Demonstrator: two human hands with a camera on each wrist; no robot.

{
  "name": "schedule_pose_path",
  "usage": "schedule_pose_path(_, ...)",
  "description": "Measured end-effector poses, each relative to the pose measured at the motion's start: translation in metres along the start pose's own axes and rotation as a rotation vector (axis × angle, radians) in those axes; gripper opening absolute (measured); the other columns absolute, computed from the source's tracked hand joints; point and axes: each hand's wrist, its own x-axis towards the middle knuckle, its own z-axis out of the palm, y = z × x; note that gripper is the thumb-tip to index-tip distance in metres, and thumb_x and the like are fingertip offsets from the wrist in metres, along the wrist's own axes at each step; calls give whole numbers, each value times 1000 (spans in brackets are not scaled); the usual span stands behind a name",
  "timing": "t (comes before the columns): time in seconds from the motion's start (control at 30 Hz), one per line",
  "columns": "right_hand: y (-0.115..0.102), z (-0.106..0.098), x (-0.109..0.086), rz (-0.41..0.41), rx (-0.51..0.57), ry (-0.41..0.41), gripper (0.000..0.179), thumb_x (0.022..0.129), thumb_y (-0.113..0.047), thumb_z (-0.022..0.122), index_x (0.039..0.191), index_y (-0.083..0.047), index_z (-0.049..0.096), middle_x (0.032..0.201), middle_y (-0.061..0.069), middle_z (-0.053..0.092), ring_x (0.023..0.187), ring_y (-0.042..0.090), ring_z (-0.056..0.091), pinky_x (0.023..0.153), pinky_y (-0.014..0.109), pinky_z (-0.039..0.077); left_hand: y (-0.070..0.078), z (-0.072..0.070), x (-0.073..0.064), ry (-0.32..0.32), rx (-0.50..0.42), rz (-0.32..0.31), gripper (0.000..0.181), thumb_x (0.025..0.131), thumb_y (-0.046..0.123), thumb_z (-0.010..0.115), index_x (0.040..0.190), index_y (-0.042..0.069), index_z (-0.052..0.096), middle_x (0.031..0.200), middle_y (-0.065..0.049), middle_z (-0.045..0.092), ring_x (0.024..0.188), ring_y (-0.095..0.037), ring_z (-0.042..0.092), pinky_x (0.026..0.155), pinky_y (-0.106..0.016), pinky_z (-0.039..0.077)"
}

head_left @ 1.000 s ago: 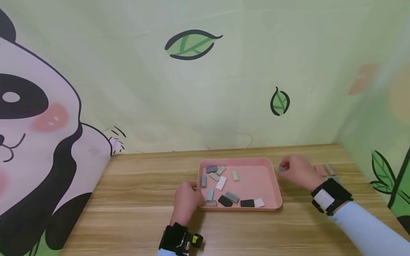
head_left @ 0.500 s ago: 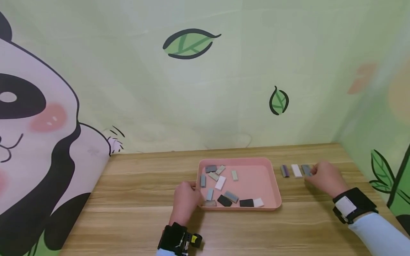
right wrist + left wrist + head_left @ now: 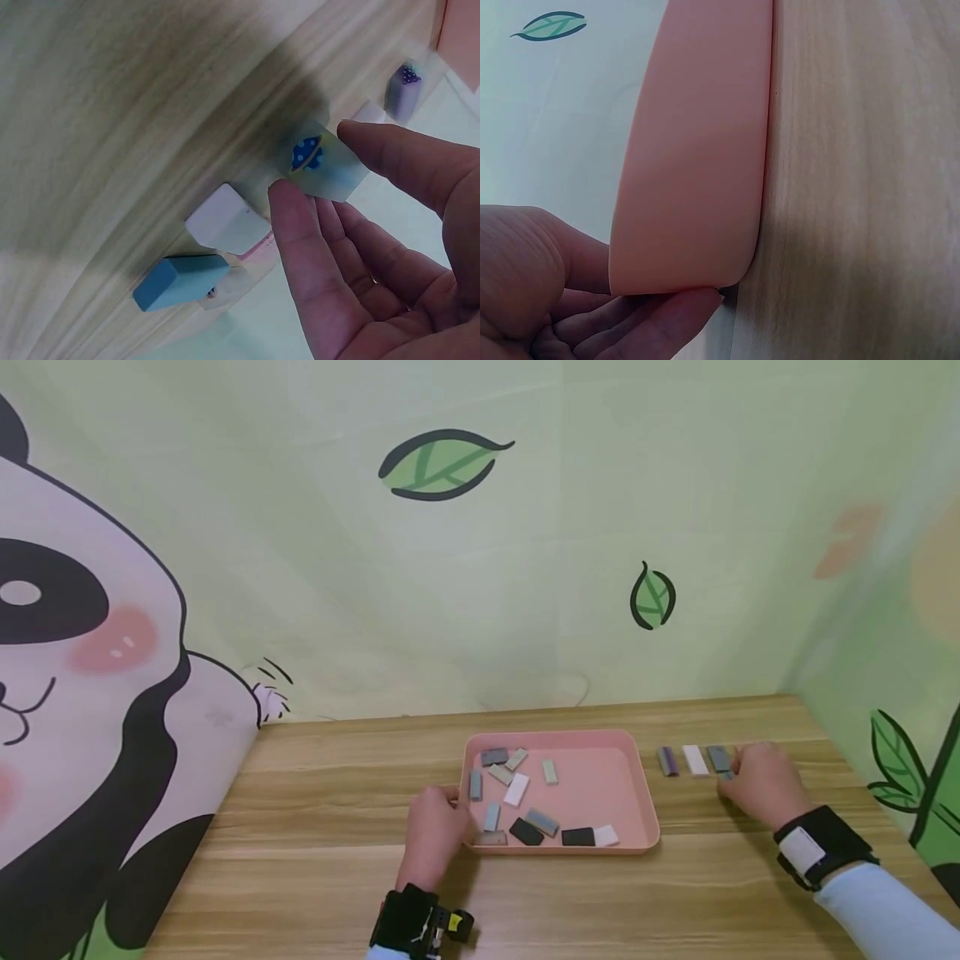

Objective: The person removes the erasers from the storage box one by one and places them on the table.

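Note:
My left hand (image 3: 435,827) grips the left wall of a shallow pink tray (image 3: 649,810); in the left wrist view its fingers lie against the tray's wall (image 3: 694,150). Right of the tray, my right hand (image 3: 768,783) is down by a row of small blocks. In the right wrist view, its thumb and index finger pinch a greyish block (image 3: 330,166) with a blue dotted picture on it. Beside it in the row stand a white block (image 3: 695,761) and a purple-grey block (image 3: 667,762). In the head view the hand hides the row's right part.
Several small white, grey, bluish and black blocks lie scattered inside the tray, among them a black block (image 3: 526,831) and a white block (image 3: 516,790). Past the right hand, a pale pinkish block (image 3: 227,219) and a blue block (image 3: 176,281) stand on the wooden table (image 3: 315,827).
My right hand has moved right from beside the tray to the row, carrying a small bluish block; it barely shifts in the last half second. The left hand has stayed on the tray.

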Motion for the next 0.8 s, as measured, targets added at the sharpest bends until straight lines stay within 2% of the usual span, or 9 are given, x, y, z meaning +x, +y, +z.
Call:
schedule_pose_path(0.23,-1,2,-2,6,-53,-11,33,68,-15,71,54,-13,41,61,2,35,61,21,35,53,34,27,-1,0,0,3,-2,8,27,85,11,59,111,6,66,94,-8,58,65,-18,54,52,-30,43)
schedule_pose_path(0.47,0,3,-1,6,-54,-9,35,68,-15,71,53,-14,39,60,0,33,58,20,35,51,33,26,-1,0,0,16,8,28,27,84,10,59,110,5,67,92,-7,59,65,-17,54,52,-30,42)
schedule_pose_path(0.8,-1,1,-1,18,-49,-8,23,67,-17,71,64,-7,50,64,4,46,60,22,42,51,34,34,-2,1,0,19,4,19,26,85,11,59,109,6,67,92,-7,59,64,-18,54,51,-30,42)
